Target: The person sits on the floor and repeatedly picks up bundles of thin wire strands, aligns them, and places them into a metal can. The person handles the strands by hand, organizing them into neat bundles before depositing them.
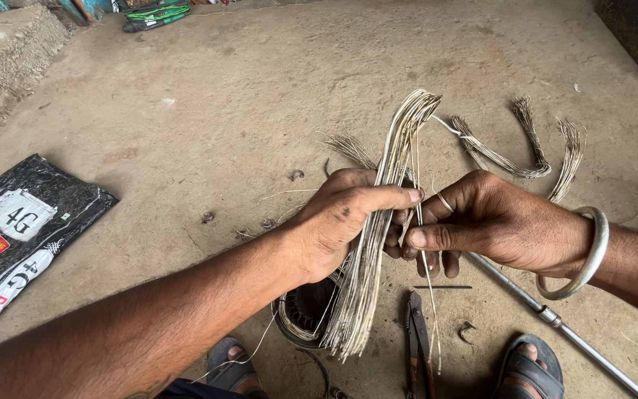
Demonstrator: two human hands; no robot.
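We see a thick bundle of pale, thin wires, bent over at the top and frayed below, held upright above the floor. Our left hand is clenched around its middle; our right hand pinches a few loose strands beside it. A round coil sits half hidden behind the bundle. Pliers run off the bottom edge. Bare floor opens ahead.

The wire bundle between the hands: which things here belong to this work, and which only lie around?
In the work:
- wire bundle, gripped by left hand and right hand
- round wound core beneath it

Lying about:
- bent wire bunches
- pliers
- metal rod
- printed black bag
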